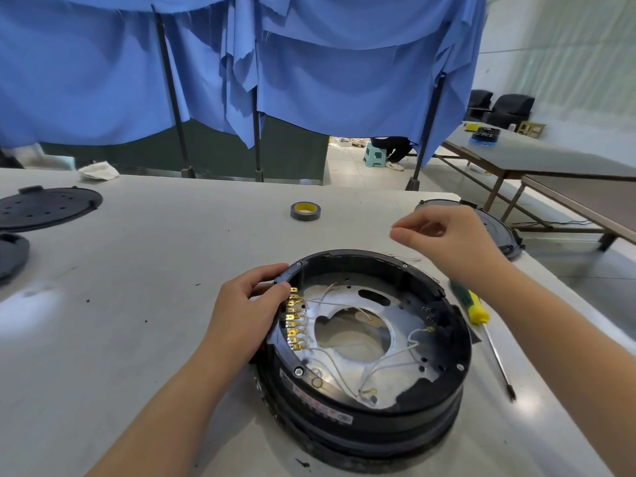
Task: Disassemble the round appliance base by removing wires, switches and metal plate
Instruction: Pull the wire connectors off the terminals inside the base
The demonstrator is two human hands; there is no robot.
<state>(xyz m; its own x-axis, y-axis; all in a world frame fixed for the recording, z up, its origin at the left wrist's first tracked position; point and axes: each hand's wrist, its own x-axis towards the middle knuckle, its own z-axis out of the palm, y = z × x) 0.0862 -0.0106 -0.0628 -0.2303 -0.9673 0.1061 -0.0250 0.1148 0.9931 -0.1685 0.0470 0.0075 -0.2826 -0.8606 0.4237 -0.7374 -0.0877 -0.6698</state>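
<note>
Head view of a pale desk (144,270) during disassembly, read from left to right. At the far left edge lie 2 dark plastic parts: a round black cover plate (46,208) pierced with small holes, and below it a smaller dark piece (12,254) cut off by the frame. A crumpled white cloth (99,171) lies at the desk's far edge. The left hand (246,313) rests on the left rim of the round appliance base (368,342), which sits at the centre of the desk near its front edge; the fingers curl over the rim, fingertips beside a row of brass terminals (295,320) mounted on the inner wall, so this grip is closed around the rim. Inside the base a silver metal plate (347,304) with a large central opening is exposed, crossed by thin white wires (392,358) that run to the terminals and to a yellow ring lug near the front. A roll of dark tape (305,211) with a yellow core lies farther back on the desk. The right hand (447,241) is raised above the far right rim of the base, thumb and forefinger pressed together in a narrow pinch; whether a fine wire is held between them cannot be told. Right of the base lies a screwdriver (480,325) with a green and yellow handle, and beyond it another round dark unit (506,232) sits at the desk corner.
</note>
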